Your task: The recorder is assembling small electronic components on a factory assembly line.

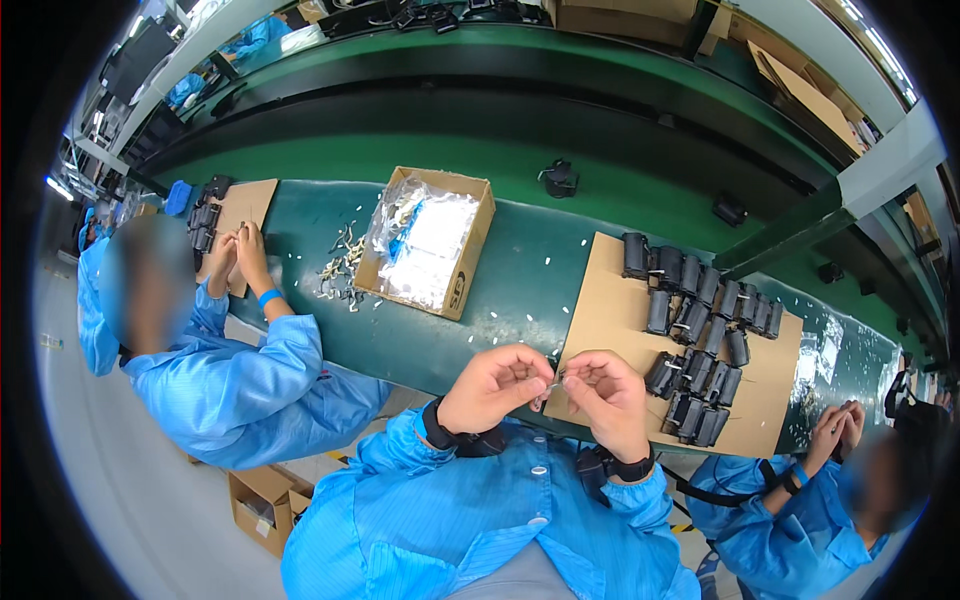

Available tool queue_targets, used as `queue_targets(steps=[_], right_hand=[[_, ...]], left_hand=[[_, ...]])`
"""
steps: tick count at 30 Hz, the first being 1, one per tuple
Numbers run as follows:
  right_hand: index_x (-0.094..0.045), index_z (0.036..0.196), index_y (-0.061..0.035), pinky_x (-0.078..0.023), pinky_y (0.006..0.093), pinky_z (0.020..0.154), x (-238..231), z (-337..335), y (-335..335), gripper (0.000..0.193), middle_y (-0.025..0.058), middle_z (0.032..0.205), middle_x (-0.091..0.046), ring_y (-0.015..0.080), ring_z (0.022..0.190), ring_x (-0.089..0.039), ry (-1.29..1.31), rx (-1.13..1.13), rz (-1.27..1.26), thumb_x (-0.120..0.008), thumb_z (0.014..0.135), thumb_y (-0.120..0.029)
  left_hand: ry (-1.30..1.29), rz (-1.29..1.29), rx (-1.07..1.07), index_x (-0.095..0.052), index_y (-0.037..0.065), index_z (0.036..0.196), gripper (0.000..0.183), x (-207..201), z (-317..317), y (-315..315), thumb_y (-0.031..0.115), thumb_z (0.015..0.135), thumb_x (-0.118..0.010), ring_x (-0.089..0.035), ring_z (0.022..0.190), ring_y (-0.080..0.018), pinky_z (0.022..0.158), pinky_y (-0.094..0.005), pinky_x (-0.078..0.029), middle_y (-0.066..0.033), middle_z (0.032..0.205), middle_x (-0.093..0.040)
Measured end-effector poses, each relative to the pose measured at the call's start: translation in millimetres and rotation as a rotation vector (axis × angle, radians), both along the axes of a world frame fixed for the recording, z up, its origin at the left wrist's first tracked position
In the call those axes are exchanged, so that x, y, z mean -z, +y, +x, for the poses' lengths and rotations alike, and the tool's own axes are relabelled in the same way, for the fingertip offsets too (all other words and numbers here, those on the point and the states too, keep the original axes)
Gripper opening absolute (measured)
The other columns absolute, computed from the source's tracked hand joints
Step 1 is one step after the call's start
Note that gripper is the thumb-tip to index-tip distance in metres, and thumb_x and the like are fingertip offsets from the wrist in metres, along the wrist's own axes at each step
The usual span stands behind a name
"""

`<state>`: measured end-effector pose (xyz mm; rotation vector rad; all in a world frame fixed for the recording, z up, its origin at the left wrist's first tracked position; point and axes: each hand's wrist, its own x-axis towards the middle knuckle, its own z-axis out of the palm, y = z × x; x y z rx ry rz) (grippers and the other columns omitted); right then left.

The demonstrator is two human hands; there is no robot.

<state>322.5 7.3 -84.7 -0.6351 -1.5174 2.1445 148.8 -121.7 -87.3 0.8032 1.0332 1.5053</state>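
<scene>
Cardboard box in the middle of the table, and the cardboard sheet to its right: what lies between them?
Green tabletop with a few small white pieces scattered on it, in the head view.

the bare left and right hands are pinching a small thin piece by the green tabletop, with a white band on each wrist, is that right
Not quite: the wrist bands are black, not white, as the head view shows. The bare left hand and bare right hand do pinch a small thin piece by the green tabletop.
</scene>
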Motion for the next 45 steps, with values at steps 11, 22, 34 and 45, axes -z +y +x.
queue_targets(steps=[11, 22, 34, 45], right_hand=[[-0.066, 0.119, 0.0024, -0.059, 0.027, 0.068, 5, -5, -3, 0.02, 0.0078, 0.103, -0.071, 0.0129, 0.088, -0.069, 0.092, 0.007, -0.18, -0.069, 0.1, -0.002], [-0.063, 0.106, 0.0024, -0.06, 0.0284, 0.065, 8, -6, -7, 0.013, 0.0116, 0.098, -0.073, 0.0155, 0.08, -0.071, 0.142, 0.049, -0.247, -0.072, 0.097, 0.002], [-0.069, 0.105, 0.0025, -0.061, 0.033, 0.082, -15, -14, -11, 0.023, 0.0165, 0.119, -0.064, 0.0249, 0.096, -0.073, 0.037, 0.146, 0.904, -0.078, 0.084, 0.009], [-0.068, 0.115, 0.0008, -0.057, 0.0428, 0.092, -23, -56, -19, 0.041, 0.0202, 0.143, -0.047, 0.0285, 0.106, -0.066, 0.12, -0.215, 0.81, -0.055, 0.084, 0.024]], left_hand=[[-0.034, 0.012, -0.007, -0.061, -0.001, 0.118, 0.016, 11, -2, 2, 0.003, 0.104, -0.065, -0.069, 0.093, -0.0152, 0.082, -0.0321, -0.057, -0.0092, 0.104, -0.07], [0.156, 0.116, -0.115, -0.07, -0.004, 0.121, 0.02, 20, 1, 9, 0.003, 0.103, -0.065, -0.066, 0.095, -0.0161, 0.081, -0.0306, -0.056, -0.0127, 0.115, -0.065], [0.002, -0.114, 0.01, -0.071, -0.004, 0.114, 0.016, 21, -13, -5, 0.008, 0.104, -0.067, -0.069, 0.087, -0.0116, 0.074, -0.0274, -0.058, -0.0076, 0.101, -0.072], [-0.02, -0.291, -0.09, -0.069, -0.003, 0.116, 0.017, 12, -31, -34, 0.008, 0.105, -0.065, -0.071, 0.092, -0.0134, 0.078, -0.0297, -0.064, -0.0078, 0.104, -0.073]])
